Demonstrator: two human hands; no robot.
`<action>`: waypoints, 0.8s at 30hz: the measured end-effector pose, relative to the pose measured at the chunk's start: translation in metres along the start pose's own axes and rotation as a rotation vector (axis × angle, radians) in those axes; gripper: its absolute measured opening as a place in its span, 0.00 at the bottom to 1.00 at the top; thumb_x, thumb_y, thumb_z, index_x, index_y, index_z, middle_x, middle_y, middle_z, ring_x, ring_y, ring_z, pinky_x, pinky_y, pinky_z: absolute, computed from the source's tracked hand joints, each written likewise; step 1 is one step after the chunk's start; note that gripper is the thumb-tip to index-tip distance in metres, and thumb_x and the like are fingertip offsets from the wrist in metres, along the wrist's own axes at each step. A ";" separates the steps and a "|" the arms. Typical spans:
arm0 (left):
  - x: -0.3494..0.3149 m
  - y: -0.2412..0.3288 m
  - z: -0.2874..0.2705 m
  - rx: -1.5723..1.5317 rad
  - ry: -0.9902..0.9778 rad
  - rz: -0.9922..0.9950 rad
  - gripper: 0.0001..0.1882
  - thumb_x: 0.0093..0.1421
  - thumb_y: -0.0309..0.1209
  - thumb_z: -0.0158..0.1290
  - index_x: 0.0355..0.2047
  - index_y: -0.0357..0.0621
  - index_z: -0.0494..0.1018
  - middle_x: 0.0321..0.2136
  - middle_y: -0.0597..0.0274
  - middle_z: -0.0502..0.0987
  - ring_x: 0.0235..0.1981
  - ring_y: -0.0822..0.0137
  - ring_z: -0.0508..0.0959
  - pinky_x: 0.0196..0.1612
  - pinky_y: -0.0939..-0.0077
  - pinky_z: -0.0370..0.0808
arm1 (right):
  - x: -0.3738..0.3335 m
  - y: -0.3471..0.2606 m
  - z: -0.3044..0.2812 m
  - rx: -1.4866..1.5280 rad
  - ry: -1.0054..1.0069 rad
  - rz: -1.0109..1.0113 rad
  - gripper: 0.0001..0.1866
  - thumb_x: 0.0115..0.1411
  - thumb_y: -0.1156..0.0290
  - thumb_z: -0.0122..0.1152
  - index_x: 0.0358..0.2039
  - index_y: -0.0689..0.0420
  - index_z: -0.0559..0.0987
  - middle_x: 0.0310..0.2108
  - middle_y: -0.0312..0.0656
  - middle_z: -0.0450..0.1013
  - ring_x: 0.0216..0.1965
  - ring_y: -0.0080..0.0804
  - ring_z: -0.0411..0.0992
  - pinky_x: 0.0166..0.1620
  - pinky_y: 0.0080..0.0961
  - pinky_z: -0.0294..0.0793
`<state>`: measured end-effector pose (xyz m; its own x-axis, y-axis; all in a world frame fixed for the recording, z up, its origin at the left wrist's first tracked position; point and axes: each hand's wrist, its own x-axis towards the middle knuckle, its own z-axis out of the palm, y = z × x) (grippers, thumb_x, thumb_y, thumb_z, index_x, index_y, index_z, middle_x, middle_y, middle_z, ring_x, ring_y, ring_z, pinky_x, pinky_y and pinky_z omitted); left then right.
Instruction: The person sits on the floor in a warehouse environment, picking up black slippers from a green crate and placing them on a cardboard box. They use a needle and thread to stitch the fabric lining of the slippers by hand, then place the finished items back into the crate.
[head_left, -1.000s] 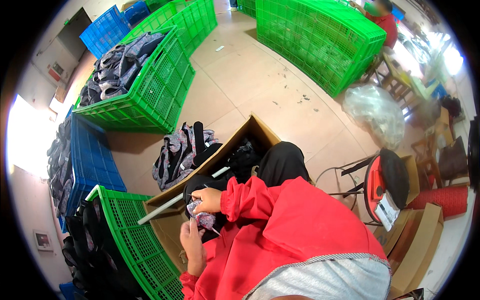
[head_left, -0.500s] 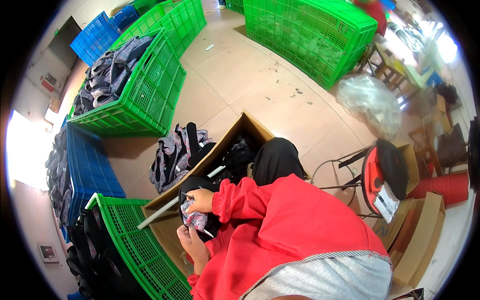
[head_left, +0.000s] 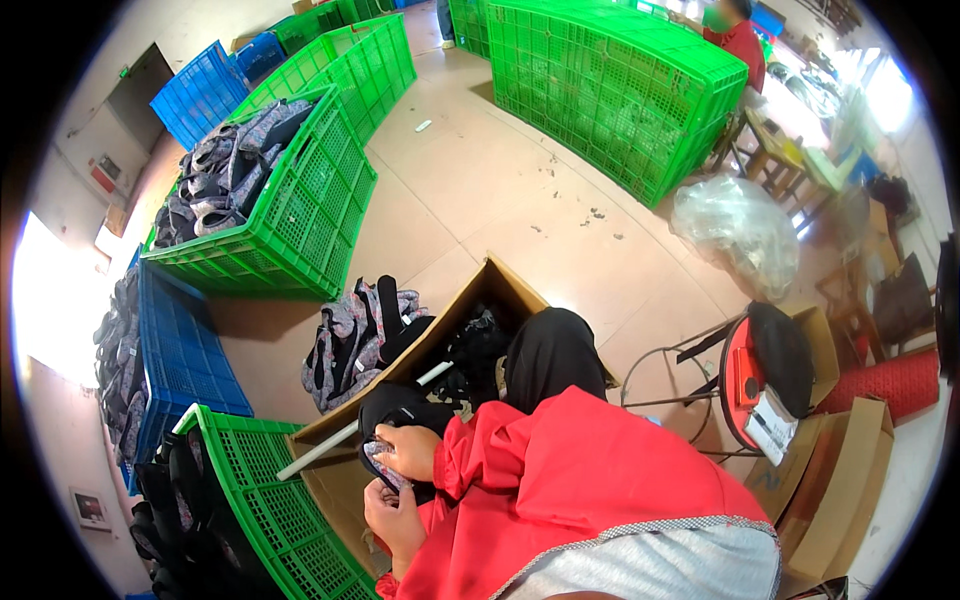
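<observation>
One floral fabric piece (head_left: pixel 378 458) is clamped in the fingers of the right hand (head_left: pixel 407 452) on its upper side and pinched by the left hand (head_left: pixel 393 516) on its lower side, the two hands being set close together. It is held beside a black-clothed knee (head_left: pixel 400 405), above the open cardboard carton (head_left: pixel 335 495), inward from its left corner. Near that corner, a white tube (head_left: pixel 318 452) is laid across. More floral pieces (head_left: pixel 350 340) are heaped on the floor (head_left: pixel 425 205) along the carton's far edge; a green crate (head_left: pixel 265 500) is placed just beside its left corner.
</observation>
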<state>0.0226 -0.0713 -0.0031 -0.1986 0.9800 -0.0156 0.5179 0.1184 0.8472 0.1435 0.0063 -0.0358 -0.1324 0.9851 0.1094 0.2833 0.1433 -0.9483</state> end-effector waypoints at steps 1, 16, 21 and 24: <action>0.001 0.004 0.004 0.052 0.030 0.046 0.13 0.50 0.19 0.58 0.37 0.33 0.70 0.28 0.64 0.71 0.23 0.76 0.69 0.27 0.79 0.68 | -0.004 -0.002 0.002 -0.001 0.023 -0.009 0.14 0.59 0.63 0.61 0.36 0.59 0.72 0.27 0.54 0.75 0.31 0.58 0.73 0.33 0.46 0.71; 0.015 0.005 -0.015 0.457 0.241 0.311 0.08 0.47 0.20 0.54 0.27 0.40 0.66 0.23 0.57 0.64 0.28 0.55 0.66 0.33 0.61 0.64 | -0.006 -0.016 -0.027 0.072 -0.260 -0.073 0.24 0.62 0.49 0.54 0.38 0.62 0.74 0.31 0.55 0.76 0.37 0.57 0.74 0.43 0.44 0.71; 0.026 0.001 -0.024 0.552 0.250 0.426 0.09 0.42 0.16 0.51 0.24 0.38 0.65 0.24 0.54 0.64 0.30 0.49 0.66 0.34 0.56 0.63 | 0.001 -0.016 -0.029 0.034 -0.458 -0.026 0.25 0.61 0.49 0.57 0.32 0.63 0.73 0.28 0.55 0.75 0.29 0.50 0.75 0.35 0.39 0.70; 0.028 0.001 -0.022 0.537 0.262 0.434 0.09 0.41 0.16 0.50 0.24 0.38 0.65 0.26 0.52 0.65 0.32 0.47 0.67 0.36 0.56 0.64 | -0.001 -0.009 -0.019 0.097 -0.441 -0.003 0.23 0.60 0.52 0.60 0.33 0.64 0.73 0.27 0.54 0.74 0.24 0.43 0.76 0.32 0.37 0.71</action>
<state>-0.0008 -0.0471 0.0093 -0.0407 0.8943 0.4455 0.9177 -0.1430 0.3708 0.1594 0.0062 -0.0218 -0.5312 0.8472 -0.0059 0.1951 0.1156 -0.9740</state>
